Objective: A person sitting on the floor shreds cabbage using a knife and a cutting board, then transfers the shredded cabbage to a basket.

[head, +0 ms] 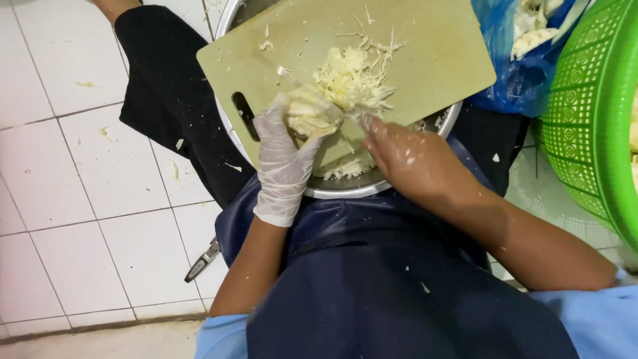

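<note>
Two hands work over a pale green cutting board [372, 46] laid across a metal bowl [372, 188], so shreds can drop in. Gloved left hand [282, 159] has its grip clenched on a cabbage chunk [310, 114], steadying it. Bare right hand [409, 159] grasps a knife [292, 74] beside shredded cabbage [352, 76].

The left hand [284, 159], in a thin clear glove, curls its fingers closed in a grip. The bare right hand [407, 159] lies just beside that grip, fist closed.

A single head-worn camera looks steeply down, close over the person's lap and a cutting board [372, 46].
</note>
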